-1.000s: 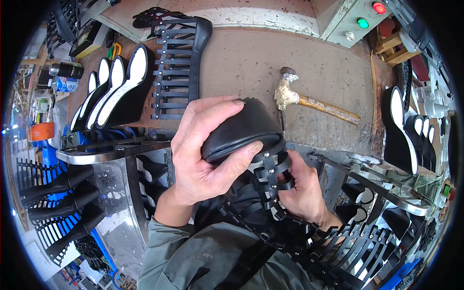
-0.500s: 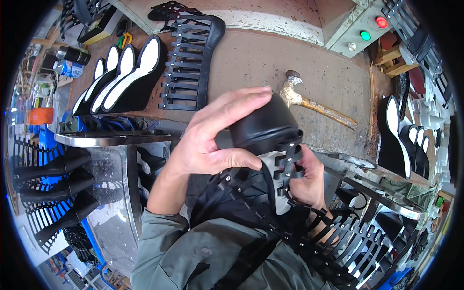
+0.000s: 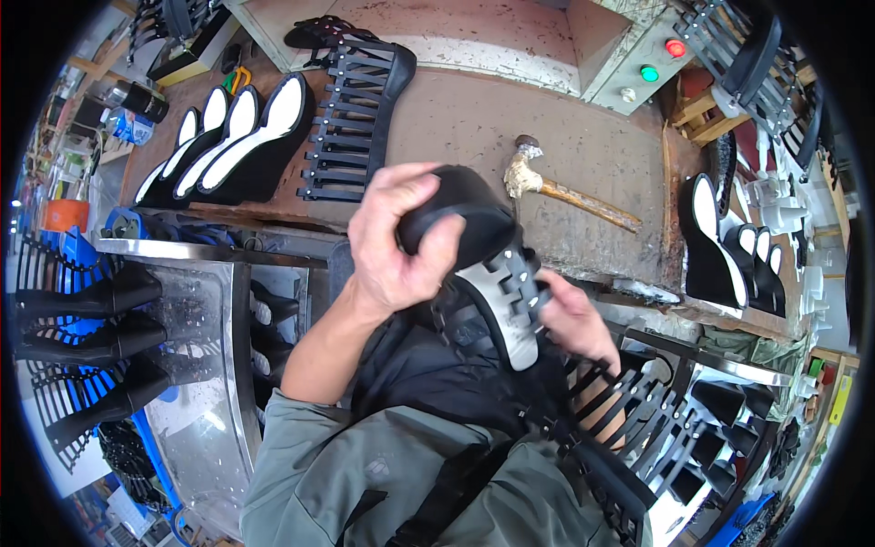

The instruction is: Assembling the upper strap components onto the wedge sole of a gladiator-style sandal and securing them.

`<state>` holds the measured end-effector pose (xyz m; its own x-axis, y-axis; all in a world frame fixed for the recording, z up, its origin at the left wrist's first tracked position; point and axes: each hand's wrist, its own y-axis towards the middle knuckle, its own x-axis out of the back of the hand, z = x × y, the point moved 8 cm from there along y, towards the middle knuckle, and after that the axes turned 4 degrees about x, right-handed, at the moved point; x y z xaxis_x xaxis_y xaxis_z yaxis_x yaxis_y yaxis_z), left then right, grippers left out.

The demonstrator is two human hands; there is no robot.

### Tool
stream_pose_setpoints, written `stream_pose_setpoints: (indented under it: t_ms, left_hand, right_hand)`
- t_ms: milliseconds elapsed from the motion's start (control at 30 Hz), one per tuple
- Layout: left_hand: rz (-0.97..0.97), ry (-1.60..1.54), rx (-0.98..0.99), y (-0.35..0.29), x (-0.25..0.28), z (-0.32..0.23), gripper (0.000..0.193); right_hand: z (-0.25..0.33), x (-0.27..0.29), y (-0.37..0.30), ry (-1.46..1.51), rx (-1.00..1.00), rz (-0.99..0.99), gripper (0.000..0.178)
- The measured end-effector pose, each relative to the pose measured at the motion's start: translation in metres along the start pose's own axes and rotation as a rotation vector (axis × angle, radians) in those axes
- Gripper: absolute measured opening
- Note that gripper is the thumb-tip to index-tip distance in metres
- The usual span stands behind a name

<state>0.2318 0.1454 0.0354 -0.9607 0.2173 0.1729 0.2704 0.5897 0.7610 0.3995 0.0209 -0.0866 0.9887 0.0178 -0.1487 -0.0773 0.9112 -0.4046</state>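
Observation:
My left hand point(image 3: 392, 242) wraps round the rounded black end of a tall strappy black boot point(image 3: 465, 219), thumb on the near side and fingers over the far side. Below that end, a smooth grey-white surface point(image 3: 506, 319) shows between short studded black straps. My right hand point(image 3: 576, 314), a little blurred, grips the boot's side by the straps; some fingertips are hidden. The long studded shaft point(image 3: 592, 456) hangs down across my right forearm and lap. A hammer point(image 3: 583, 201) with a worn wooden handle lies on the bench beyond my hands.
On the brown bench point(image 3: 447, 109) lie another strappy boot point(image 3: 378, 118) and several black wedge soles point(image 3: 278, 150) with white tops. More wedges point(image 3: 715, 242) stand at the right. A control box point(image 3: 629, 64) has red and green lights. Boots hang over a metal-edged stand point(image 3: 241, 346) at left.
The boot's rounded end has tipped and turned, showing more of the grey-white surface. My left fingers have curled further round it. My right hand has shifted slightly down along the straps.

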Motion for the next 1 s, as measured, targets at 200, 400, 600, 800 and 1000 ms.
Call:
stream_pose_setpoints:
  t_ms: [200, 400, 600, 800, 1000]
  left_hand:
    - [-0.115, 0.144, 0.41, -0.064, -0.009, 0.05, 0.019]
    - [-0.405, 0.077, 0.556, -0.05, 0.033, 0.014, 0.024]
    - [-0.418, 0.262, 0.326, -0.09, 0.045, -0.026, 0.05]
    - [-0.296, 0.076, 0.373, -0.169, 0.059, 0.001, 0.027]
    - [0.363, -0.075, 0.355, -0.066, 0.027, -0.018, 0.052]
  right_hand:
    - [-0.075, 0.017, -0.047, 1.283, -0.033, 0.325, 0.072]
    - [0.01, 0.017, -0.058, 1.089, 0.846, -0.015, 0.065]
    - [0.016, 0.043, 0.008, 0.646, 0.346, -0.755, 0.05]
    - [0.079, -0.021, 0.007, 0.854, 0.747, -0.419, 0.024]
    - [0.018, -0.047, -0.012, -0.14, 0.818, -0.157, 0.035]
